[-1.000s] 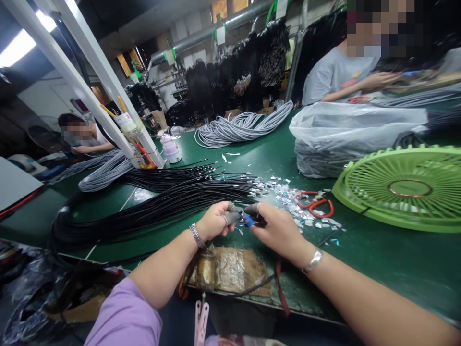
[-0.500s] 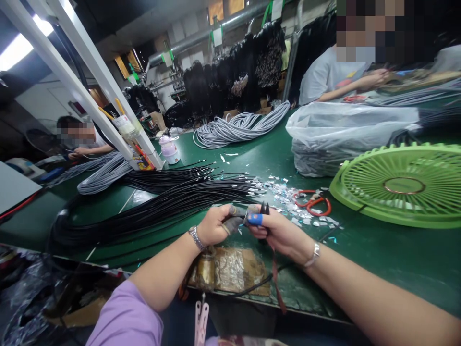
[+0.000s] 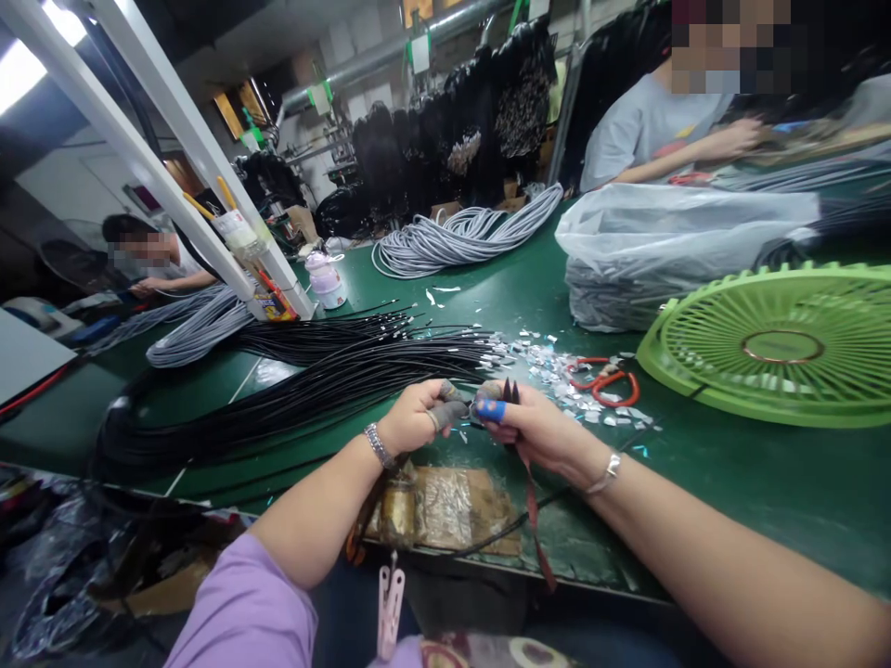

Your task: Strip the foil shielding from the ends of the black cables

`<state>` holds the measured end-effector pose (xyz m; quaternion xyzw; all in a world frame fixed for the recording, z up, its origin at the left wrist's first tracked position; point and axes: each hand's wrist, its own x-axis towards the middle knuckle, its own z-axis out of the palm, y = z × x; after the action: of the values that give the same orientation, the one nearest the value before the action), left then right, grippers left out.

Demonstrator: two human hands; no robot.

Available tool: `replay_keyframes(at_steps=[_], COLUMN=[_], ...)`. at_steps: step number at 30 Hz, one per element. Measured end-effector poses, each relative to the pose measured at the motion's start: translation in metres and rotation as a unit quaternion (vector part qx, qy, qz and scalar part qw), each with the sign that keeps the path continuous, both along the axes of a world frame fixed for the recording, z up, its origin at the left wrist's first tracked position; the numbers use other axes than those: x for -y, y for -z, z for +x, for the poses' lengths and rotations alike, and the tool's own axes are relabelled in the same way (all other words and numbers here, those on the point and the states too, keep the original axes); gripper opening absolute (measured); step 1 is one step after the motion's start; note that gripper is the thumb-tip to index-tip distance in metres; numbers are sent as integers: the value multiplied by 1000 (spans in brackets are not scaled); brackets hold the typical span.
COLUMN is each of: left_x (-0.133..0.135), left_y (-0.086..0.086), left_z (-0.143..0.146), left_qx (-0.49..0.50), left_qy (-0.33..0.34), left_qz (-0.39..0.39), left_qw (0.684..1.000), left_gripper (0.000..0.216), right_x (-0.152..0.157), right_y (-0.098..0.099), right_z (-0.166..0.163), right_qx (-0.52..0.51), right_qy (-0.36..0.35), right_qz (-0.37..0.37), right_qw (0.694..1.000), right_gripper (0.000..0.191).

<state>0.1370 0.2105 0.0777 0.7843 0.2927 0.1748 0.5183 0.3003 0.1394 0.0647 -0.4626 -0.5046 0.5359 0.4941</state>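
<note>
My left hand [image 3: 416, 418] is closed in a pinch on the end of a thin black cable, its fingertips capped in grey. My right hand [image 3: 539, 431] faces it, closed round a small dark cutting tool [image 3: 510, 393] whose tips point up; one fingertip wears blue tape. The two hands almost touch above the green table [image 3: 730, 482]. A large bundle of black cables [image 3: 313, 390] lies just beyond my left hand, ends pointing right. Small white and silver scraps [image 3: 549, 366] litter the table past my right hand.
Red-handled pliers [image 3: 602, 378] lie among the scraps. A green fan grille [image 3: 772, 343] rests at right, a plastic bag of cables [image 3: 668, 250] behind it. Grey cable coils [image 3: 459, 237] lie farther back. Two other people work at the far left and far right.
My right hand has turned so the tool's tips now stand upright. Both hands have stayed together and shifted slightly up the picture.
</note>
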Motion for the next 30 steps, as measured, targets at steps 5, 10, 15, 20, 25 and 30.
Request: replay_keyframes(at_steps=[5,10,15,20,25,30], left_x=[-3,-6,-7,-11,-19,-17], left_y=[2,6,-1,-4,2,0], left_z=[0,-2,-7,-8,-4,-3], left_qx=[34,-35,-28,27,7,40], left_qy=[-11,-19,53,146,16,-43], left_qz=[35,230,201,-8,1,-63], left_qw=[999,972,978,989,1000,996], left_gripper=[39,22,20,37,40,45], right_x=[-3,-6,3,4,-9,-10], right_y=[5,7,4,1,-8,-10], right_z=[-2,5,5,7,34,35], right_qx=[-61,165,90,-49,161,124], right_qy=[10,89,-1,-150,-23,54], right_qz=[-15,96,44,-52,-3,-57], right_qw=[998,978,995,986,987,989], right_gripper=[38,33,34,38,28,33])
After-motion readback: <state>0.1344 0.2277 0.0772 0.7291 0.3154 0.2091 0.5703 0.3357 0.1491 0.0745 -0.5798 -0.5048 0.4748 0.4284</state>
